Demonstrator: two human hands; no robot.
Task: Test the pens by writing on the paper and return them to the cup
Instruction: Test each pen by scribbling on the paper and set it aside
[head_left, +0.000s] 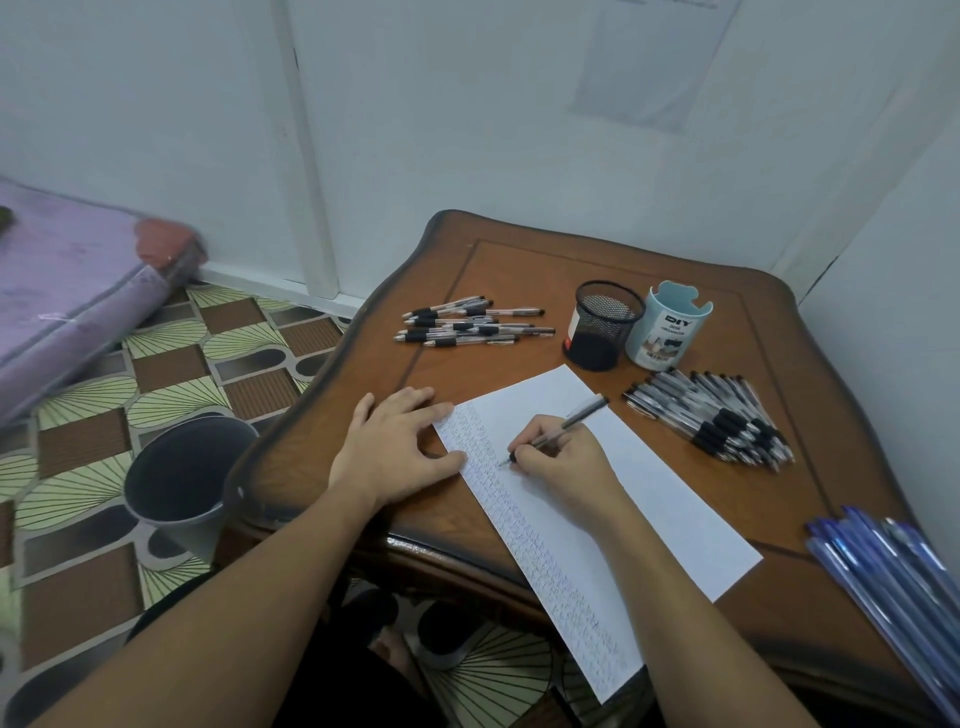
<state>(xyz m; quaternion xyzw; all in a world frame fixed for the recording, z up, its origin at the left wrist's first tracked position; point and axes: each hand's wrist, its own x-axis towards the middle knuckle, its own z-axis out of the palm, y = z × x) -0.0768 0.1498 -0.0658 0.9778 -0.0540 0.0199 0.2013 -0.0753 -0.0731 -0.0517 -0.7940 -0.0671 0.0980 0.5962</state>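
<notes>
Head view, from the left: a purple mattress (67, 291) lies on the patterned floor (171, 374) against the wall. A grey bin (182, 483) stands on the floor just beside the near left corner of the wooden table (519, 260).

The left hand (395, 447) lies flat on the table, palm down and fingers spread apart. Its fingertips and thumb press the left edge of the paper (675, 519). Beyond this hand, near the table's far left edge, a loose group of pens (467, 325) lies flat, well apart from the sheet.

The paper runs slantwise from the middle of the table to its near edge and hangs over that edge. Rows of small marks cover its left strip. The right hand (561, 462) rests on the sheet, thumb and fingers pinched tight round a pen (566, 423). The pen's tip touches the paper at the marked strip and its back end slants up to the right.

Behind the paper a black mesh cup (602, 325) stands upright, with nothing visible inside it. A pale blue organiser cup (667, 327) stands just beside it on the right; whether the two touch, I cannot tell. Right of the sheet lies a heap of pens (717, 421) with black grips. At the far right edge, a bundle of blue pens (883, 571) slants across the table's near corner.
</notes>
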